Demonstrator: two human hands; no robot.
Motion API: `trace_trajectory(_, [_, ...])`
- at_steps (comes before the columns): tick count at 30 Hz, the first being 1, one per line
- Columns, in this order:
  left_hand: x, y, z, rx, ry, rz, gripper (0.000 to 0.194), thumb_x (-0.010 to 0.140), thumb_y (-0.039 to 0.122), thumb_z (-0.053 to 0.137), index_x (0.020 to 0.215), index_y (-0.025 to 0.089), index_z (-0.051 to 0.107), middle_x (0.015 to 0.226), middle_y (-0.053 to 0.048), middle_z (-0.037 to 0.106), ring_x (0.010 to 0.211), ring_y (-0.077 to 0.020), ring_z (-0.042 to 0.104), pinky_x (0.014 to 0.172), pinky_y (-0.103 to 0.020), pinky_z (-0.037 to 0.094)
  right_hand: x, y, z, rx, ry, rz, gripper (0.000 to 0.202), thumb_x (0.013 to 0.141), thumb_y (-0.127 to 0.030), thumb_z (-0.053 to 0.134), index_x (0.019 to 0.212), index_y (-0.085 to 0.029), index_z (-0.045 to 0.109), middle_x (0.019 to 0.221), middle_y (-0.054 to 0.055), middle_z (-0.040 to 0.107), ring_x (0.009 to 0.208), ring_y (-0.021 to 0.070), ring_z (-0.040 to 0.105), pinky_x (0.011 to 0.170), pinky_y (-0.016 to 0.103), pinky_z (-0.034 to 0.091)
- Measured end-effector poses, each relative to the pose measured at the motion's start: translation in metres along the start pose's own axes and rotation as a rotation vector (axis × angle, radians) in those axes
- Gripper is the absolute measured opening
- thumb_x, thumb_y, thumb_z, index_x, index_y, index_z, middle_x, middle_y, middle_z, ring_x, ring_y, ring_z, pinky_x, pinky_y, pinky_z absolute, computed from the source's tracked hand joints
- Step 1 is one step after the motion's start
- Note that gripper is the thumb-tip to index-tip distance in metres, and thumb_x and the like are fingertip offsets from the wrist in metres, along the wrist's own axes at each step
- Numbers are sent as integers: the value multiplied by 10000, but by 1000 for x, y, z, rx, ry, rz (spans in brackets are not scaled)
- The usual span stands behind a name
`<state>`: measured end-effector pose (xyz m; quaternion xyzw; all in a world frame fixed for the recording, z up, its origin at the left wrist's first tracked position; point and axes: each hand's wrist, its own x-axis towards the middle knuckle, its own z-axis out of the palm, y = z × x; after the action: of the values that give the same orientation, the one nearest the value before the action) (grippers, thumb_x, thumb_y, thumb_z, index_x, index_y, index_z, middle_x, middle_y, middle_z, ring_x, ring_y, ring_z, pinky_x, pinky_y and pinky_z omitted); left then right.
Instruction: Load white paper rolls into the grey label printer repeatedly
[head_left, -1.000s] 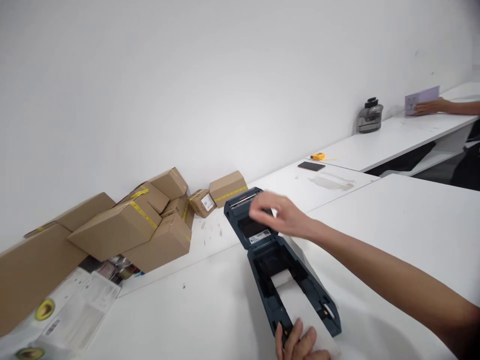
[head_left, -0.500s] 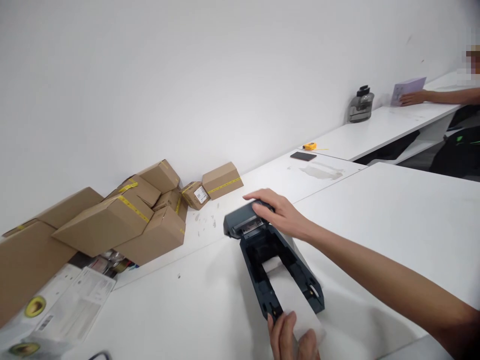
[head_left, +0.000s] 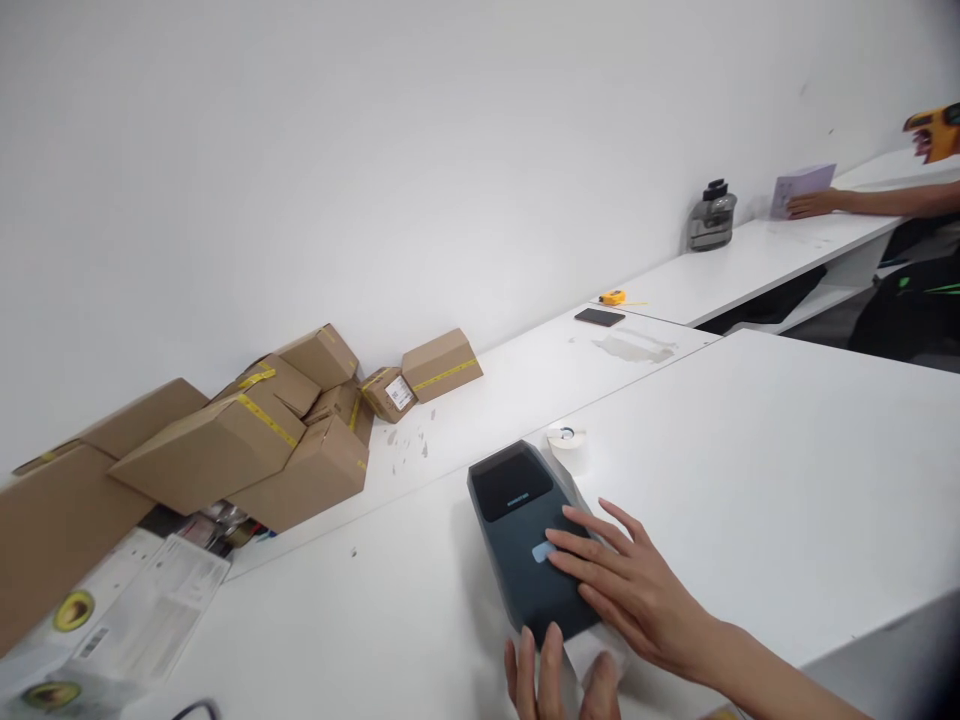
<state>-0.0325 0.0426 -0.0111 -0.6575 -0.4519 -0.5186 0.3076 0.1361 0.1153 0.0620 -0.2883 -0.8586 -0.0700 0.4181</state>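
A dark teal label printer (head_left: 517, 560) lies on the white table with its lid closed. My right hand (head_left: 630, 580) rests on the lid's right side, fingers spread, palm down. At the printer's near end is my left hand (head_left: 551, 685), its fingertips against the front edge and its thumb on white paper (head_left: 596, 650) that comes out there. The fingers are curled round the paper, partly cut off by the frame. A white paper roll (head_left: 567, 440) sits behind the printer, with a strip running along its right side.
Cardboard boxes (head_left: 217, 450) are piled at the left, by plastic packages (head_left: 142, 610). Farther back are a phone (head_left: 599, 316), a yellow tape measure (head_left: 613, 297) and a dark bottle (head_left: 712, 215). At the far right another person's hand (head_left: 814, 203) touches a purple box (head_left: 806, 185).
The printer's lid has swung from open to closed. My right hand has moved from the raised lid down onto its top. The paper roll behind the printer has come into view.
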Motion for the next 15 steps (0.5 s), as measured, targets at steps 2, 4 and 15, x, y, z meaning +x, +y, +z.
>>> trace_trajectory(2, [1,-6,4,-65,6,-61,145,895,281,628,1017,249,700,1220,-126,650,1318,-305,523,1017,-506,503,-7,1,2,9,-28,-4,484,931,-176,525,1411,-240,510,1404,21,613,1433,205,391,1206,436,231])
trace_trajectory(4, [6,-15,7,-111,-28,-117,326,956,378,515,1193,186,630,1308,-186,608,1334,-321,514,1012,-497,507,-13,1,6,73,-25,20,479,948,-216,478,1427,-234,495,1451,44,568,1436,218,392,1178,435,309])
trace_trajectory(15, [11,-33,29,-33,5,-156,170,951,281,510,984,232,669,953,-64,747,1128,-245,678,896,-380,590,-34,10,33,187,101,52,500,995,-412,314,1441,-281,496,1380,35,633,1335,262,526,1115,456,403])
